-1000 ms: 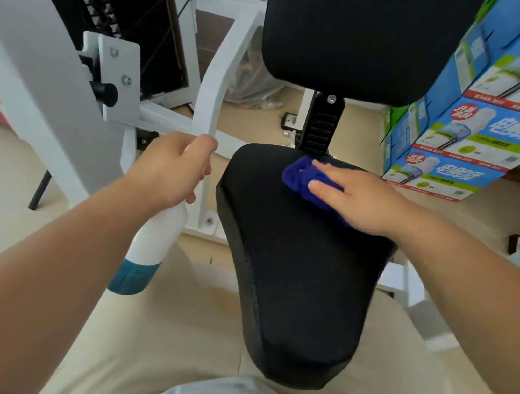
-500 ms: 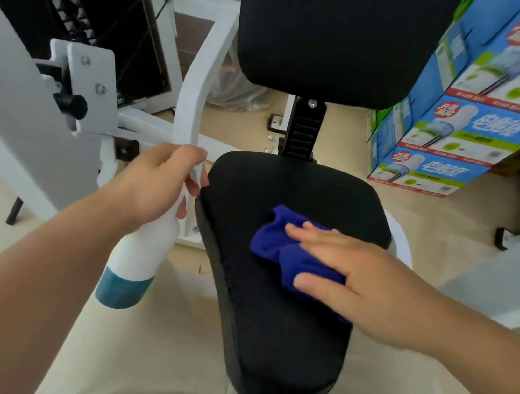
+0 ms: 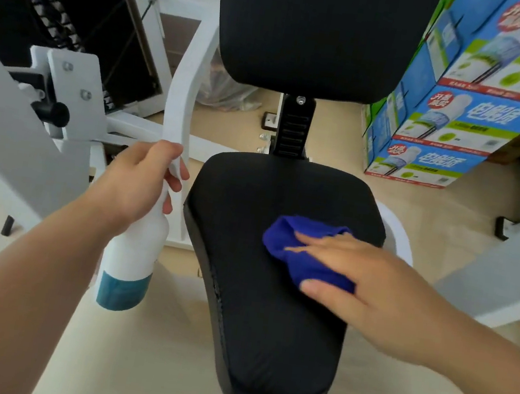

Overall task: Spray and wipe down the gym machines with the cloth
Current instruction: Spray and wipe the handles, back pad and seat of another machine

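A black padded seat of a white gym machine fills the centre, with its black backrest upright behind it. My right hand lies flat on a crumpled blue cloth and presses it onto the right middle of the seat. My left hand holds a white spray bottle with a teal band by its neck, hanging left of the seat. The bottle's nozzle is hidden by my fingers.
The white machine frame with a black knob and a dark weight stack stand at the left. Stacked blue and green cartons sit at the right. A grey-white machine arm crosses at the right edge. Beige floor lies around.
My right hand has slid the cloth from the seat's back edge toward me and then slightly right across the seat. The view shifted down and left. My left hand kept the bottle beside the seat.
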